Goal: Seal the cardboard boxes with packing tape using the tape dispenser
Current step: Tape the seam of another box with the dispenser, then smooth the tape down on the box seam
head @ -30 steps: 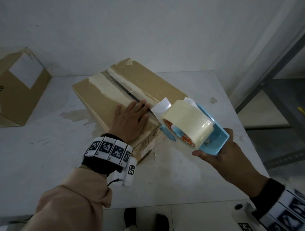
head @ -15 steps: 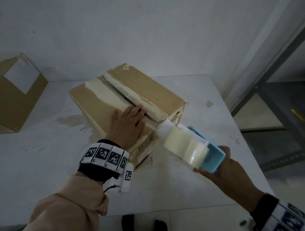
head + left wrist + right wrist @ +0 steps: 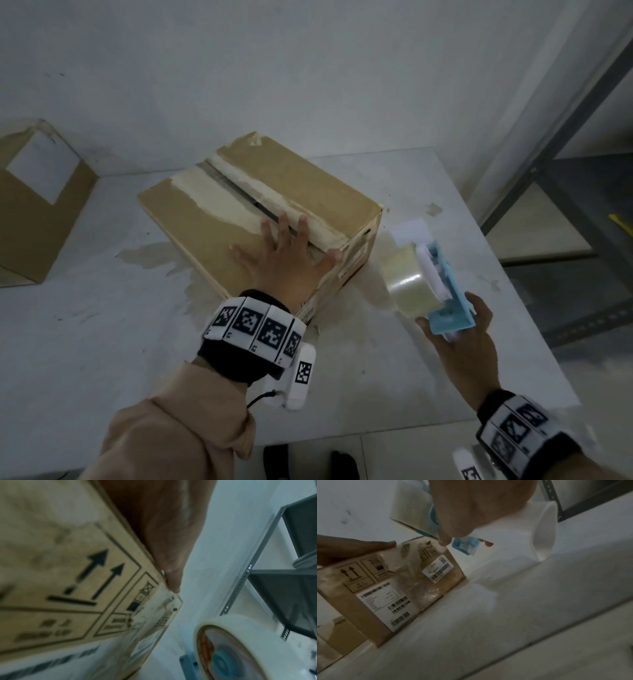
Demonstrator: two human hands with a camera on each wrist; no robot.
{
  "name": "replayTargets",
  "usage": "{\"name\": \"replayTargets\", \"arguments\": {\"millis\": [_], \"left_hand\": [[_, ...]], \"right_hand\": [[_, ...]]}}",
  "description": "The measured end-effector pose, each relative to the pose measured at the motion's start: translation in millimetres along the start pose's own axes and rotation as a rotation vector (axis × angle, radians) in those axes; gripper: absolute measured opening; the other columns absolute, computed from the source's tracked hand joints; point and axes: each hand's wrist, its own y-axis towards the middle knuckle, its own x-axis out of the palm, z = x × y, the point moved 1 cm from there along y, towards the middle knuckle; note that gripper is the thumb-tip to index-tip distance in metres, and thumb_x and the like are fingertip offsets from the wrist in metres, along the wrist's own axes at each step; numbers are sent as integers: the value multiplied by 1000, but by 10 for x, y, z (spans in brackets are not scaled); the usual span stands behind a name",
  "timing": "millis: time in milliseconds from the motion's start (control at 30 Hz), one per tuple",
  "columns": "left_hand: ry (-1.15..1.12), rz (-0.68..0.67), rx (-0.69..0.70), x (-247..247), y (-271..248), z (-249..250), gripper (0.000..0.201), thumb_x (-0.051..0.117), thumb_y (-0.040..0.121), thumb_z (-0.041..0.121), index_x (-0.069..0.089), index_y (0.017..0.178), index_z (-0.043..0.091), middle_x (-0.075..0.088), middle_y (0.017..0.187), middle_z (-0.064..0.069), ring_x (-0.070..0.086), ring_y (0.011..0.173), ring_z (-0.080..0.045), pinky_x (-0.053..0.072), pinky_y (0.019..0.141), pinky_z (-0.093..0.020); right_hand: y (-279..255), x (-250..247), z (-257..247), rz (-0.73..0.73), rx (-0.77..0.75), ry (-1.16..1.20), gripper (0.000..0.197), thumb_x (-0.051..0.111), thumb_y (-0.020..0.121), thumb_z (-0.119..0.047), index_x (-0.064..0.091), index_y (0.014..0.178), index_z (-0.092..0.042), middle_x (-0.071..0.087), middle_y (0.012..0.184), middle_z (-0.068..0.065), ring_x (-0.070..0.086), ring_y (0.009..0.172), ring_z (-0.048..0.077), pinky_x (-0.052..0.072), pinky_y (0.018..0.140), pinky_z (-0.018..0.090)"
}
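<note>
My left hand (image 3: 286, 260) lies flat, fingers spread, pressing the cardboard box (image 3: 308, 192) top by the near end of its unsealed seam (image 3: 246, 195). My right hand (image 3: 462, 337) is wrapped round the handle of the blue tape dispenser (image 3: 442, 291), held just off the box's near end face, not touching. The box sits on the white table (image 3: 394, 359). Risks: the loose tape tab (image 3: 409, 231) folds on itself before contact, the start lands off-seam, old torn tape on the seam weakens adhesion, or the box slides if my press eases.

Matt cardboard box (image 3: 274, 192); glossy tape roll (image 3: 404, 284) (blue plastic dispenser (image 3: 448, 301)).
</note>
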Motion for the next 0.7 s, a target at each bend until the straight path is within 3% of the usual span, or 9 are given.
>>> {"name": "replayTargets", "arguments": {"millis": [100,233,333,467,633,700], "left_hand": [[11,14,18,7,-16,24,86,19,83,73,-11,147,25,-19,156,-2,-21,142,-27,-11,101,-71],[96,22,63,42,-33,71,82,28,91,58,-13,147,14,-18,156,-5,-19,143,-26,-4,101,-74],[112,13,82,64,-34,81,78,29,94,50,-13,146,11,-19,155,-7,-18,143,-24,-1,101,-74],[106,10,84,46,-40,74,78,31,94,48,-13,146,11,-19,155,-8,-18,143,-24,-2,101,-74],[117,-5,106,24,-57,63,74,30,94,48,-11,147,18,-19,155,-10,-19,143,-26,-4,101,-74],[93,-14,147,6,-64,38,72,32,94,48,-10,147,23,-19,155,-10,-20,143,-26,-6,102,-72]], "right_hand": [[72,169,53,45,4,-22,73,72,76,-28,30,132,-7,46,125,14,58,97,34,51,73,41],[146,383,47,62,-51,-176,68,71,78,-21,33,132,-2,53,122,24,58,99,41,52,76,52],[151,439,14,90,-66,-291,66,73,75,-14,39,128,4,56,113,29,60,93,44,52,69,48],[132,442,38,49,-53,-419,67,76,69,-12,44,126,0,58,96,24,57,80,39,46,63,41],[94,430,46,-49,-40,-477,72,78,64,-19,45,126,-3,57,96,22,56,78,36,47,65,41],[94,384,-47,24,-54,-515,65,78,60,-14,50,118,-4,56,102,26,55,85,41,45,71,47]]}}
